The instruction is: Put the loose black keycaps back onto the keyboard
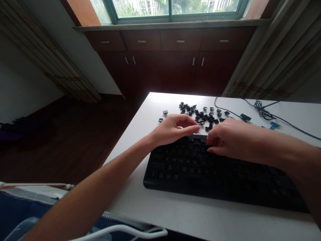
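A black keyboard (190,180) lies on the white table, with bare key sockets showing in its left part. My left hand (175,129) is over the keyboard's upper left edge, thumb and fingertips brought together; whatever may be between them is too small to name. Close to its right, my right hand (225,137) has its fingers curled in a pinch just above the top rows of sockets. Its fingertips hide what they may hold. Beyond both hands lies a loose heap of black keycaps (198,113).
A black cable (260,107) runs coiled across the table's right side, near a small blue piece (274,125) and a long black keycap (245,117). The white table (140,134) ends at the left. A white-framed chair (125,229) stands at the front.
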Demonstrator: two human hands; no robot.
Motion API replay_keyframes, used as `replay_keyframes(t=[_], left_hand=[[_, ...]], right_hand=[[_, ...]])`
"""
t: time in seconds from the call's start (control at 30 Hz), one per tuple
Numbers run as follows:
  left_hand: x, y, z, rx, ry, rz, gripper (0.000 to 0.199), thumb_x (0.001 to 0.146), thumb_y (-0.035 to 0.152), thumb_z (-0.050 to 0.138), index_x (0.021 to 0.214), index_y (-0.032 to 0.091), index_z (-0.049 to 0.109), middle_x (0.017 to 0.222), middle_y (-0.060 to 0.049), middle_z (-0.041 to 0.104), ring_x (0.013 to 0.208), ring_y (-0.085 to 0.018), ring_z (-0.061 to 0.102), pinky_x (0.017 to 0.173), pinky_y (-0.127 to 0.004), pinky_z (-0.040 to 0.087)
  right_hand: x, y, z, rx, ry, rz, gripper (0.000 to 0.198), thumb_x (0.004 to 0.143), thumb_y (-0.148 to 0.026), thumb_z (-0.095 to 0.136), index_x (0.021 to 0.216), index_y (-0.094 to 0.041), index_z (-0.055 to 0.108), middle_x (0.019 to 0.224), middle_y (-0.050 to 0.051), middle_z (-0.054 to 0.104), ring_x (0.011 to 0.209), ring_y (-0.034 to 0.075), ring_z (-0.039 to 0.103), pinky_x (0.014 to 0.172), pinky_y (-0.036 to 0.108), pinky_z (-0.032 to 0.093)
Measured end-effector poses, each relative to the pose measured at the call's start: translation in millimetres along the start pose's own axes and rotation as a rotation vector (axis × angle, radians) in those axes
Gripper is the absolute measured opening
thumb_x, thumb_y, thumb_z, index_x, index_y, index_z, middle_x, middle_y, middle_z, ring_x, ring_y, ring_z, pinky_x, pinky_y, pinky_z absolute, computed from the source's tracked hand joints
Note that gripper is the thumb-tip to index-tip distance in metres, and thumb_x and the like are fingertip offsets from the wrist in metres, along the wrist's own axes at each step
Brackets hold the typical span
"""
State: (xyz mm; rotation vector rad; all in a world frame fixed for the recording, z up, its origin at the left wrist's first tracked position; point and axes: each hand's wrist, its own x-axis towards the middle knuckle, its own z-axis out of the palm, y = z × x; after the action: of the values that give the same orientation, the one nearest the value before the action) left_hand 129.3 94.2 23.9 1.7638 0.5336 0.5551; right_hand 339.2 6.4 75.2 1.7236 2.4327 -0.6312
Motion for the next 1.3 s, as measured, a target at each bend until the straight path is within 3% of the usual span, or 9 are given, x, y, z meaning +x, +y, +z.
replay_keyframes(t=[0.33,0.5,0.7,1.03,1.3], left_hand=[[0,0,0,0.005,-0.007,0.017,0.033,0.085,0.044,0.071,0.1,0.015,0.072,0.096,-0.007,0.073,0.086,-0.014,0.068,0.079,-0.026,0.055],[0,1,-1,0.012,-0.013,0.018,0.033,0.085,0.045,0.071,0.1,0.015,0.072,0.095,-0.007,0.073,0.087,-0.014,0.068,0.079,-0.026,0.055],[-1,0,-2,0.012,-0.02,0.019,0.032,0.085,0.042,0.072,0.101,0.014,0.071,0.095,-0.007,0.073,0.087,-0.014,0.068,0.079,-0.026,0.055],[-1,1,-2,0.011,-0.024,0.015,0.032,0.085,0.041,0.073,0.102,0.013,0.071,0.096,-0.007,0.073,0.087,-0.014,0.069,0.079,-0.026,0.055],[0,1,-2,0.029,-0.021,0.024,0.032,0.085,0.041,0.072,0.101,0.013,0.072,0.095,-0.007,0.073,0.086,-0.014,0.068,0.078,-0.026,0.055]], right_hand=[[1,-4,-5,-0.04,-0.018,0.046,0.018,0.078,-0.033,0.064,0.062,-0.025,0.066,0.056,-0.001,0.062,0.047,0.012,0.05,0.047,0.028,0.035],[-1,5,-9,0.037,0.022,0.062,0.012,0.076,-0.038,0.069,0.078,-0.029,0.075,0.068,0.0,0.069,0.053,0.015,0.057,0.05,0.029,0.039],[1,1,-4,0.065,0.021,0.037,0.008,0.074,-0.035,0.072,0.074,-0.027,0.075,0.066,0.001,0.068,0.053,0.014,0.057,0.051,0.027,0.038],[-2,-6,-2,-0.139,-0.022,0.03,0.02,0.079,-0.029,0.061,0.059,-0.023,0.062,0.051,-0.005,0.057,0.044,0.009,0.043,0.048,0.026,0.033],[2,-2,4,-0.141,-0.005,-0.01,0.021,0.08,-0.031,0.062,0.061,-0.024,0.061,0.053,-0.004,0.059,0.046,0.01,0.047,0.051,0.028,0.034]])
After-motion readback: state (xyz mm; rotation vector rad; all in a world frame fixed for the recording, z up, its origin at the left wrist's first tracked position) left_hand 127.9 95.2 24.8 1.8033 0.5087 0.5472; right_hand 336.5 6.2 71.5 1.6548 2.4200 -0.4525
